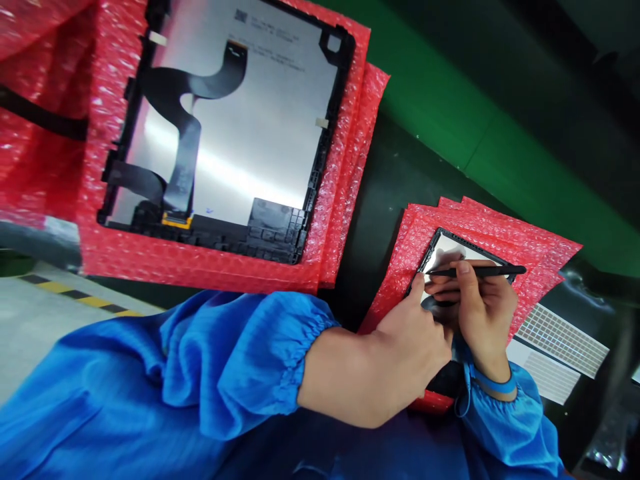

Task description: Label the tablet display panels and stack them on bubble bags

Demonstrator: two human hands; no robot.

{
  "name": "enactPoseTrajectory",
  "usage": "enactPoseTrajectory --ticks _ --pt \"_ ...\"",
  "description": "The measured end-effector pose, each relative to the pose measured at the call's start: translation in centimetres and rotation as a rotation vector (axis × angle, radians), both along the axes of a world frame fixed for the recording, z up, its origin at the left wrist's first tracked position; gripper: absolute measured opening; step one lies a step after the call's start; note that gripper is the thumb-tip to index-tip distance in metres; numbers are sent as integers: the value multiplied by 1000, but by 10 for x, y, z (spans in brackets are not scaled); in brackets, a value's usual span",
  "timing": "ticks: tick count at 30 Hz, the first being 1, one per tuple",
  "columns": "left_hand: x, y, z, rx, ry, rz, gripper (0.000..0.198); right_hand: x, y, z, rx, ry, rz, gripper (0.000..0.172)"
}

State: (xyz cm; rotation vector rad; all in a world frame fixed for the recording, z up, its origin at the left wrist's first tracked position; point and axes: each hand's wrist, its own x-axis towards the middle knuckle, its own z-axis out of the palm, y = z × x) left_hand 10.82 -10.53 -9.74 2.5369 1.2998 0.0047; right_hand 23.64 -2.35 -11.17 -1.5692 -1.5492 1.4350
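Note:
My right hand (483,303) is closed around black tweezers (487,271) whose tip rests on a small tablet screen panel (453,257). That panel lies on a stack of red bubble wrap (530,247). My left hand (400,353), in a blue sleeve, presses its curled fingers on the panel's near left edge, with the thumb along the frame. A larger screen panel (260,127) with black flex cables (187,143) lies back side up on another stack of red bubble wrap (200,263) at the upper left.
The dark work surface (380,180) runs between the two stacks, with a green band (450,113) behind it. A sheet of small white labels (563,340) lies right of my hands. A blue wrist strap (495,385) circles my right wrist. Floor with yellow-black tape (80,299) shows at left.

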Motion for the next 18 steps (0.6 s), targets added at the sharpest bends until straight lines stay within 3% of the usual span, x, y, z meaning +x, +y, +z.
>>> enactPoseTrajectory --ticks 6,9,11,15,18 --pt "-8 9 1 -51 -86 -40 99 1 2 0 -8 87 -36 33" --pt "-17 11 9 4 -179 -14 71 17 0 4 36 152 -47 31" --pt "-26 8 15 -21 -202 142 43 35 -3 7 98 178 -71 27" --pt "-44 -1 11 -252 -18 645 34 72 -10 -3 190 200 -145 27" --pt "-49 -5 -3 -369 -4 714 26 86 -14 -19 192 221 -168 33"
